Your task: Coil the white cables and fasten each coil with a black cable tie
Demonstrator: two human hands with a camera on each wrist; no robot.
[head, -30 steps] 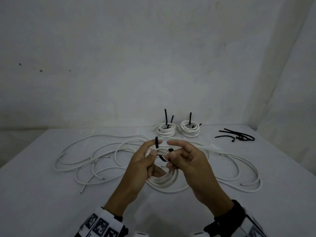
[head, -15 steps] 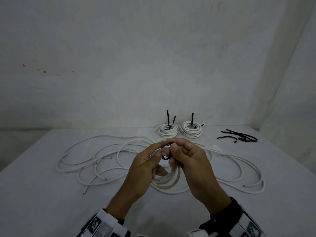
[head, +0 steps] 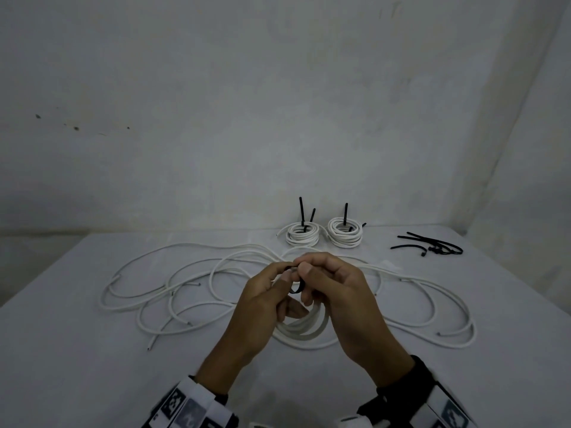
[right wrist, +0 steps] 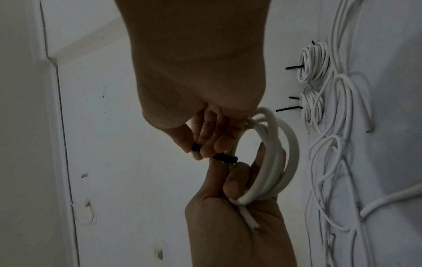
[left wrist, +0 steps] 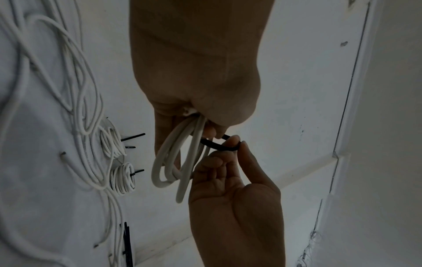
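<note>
My fingers have met over the coil (head: 304, 327), and the black cable tie (head: 298, 287), whose tail stood free above my left thumb a second ago, is now bent into a loop around the bundled turns, so I judge I am feeding its tail into the head and the fastening is close but not yet pulled tight. My left hand (head: 262, 307) is curled round the white turns and presses thumb and forefinger on the tie; my right hand (head: 336, 299) pinches the tie's end between thumb and fingertips, right against the left. The coil hangs from my grip just above the table (head: 77, 350). Beyond the coil, toward the wall, two finished coils (head: 324, 234) sit side by side with tie tails sticking up; to the coil's far right lie the spare ties (head: 432, 247); loose cables (head: 185, 291) sprawl around it on both sides. Compared with earlier, the upright tail is gone from sight and my hands have closed together.
</note>
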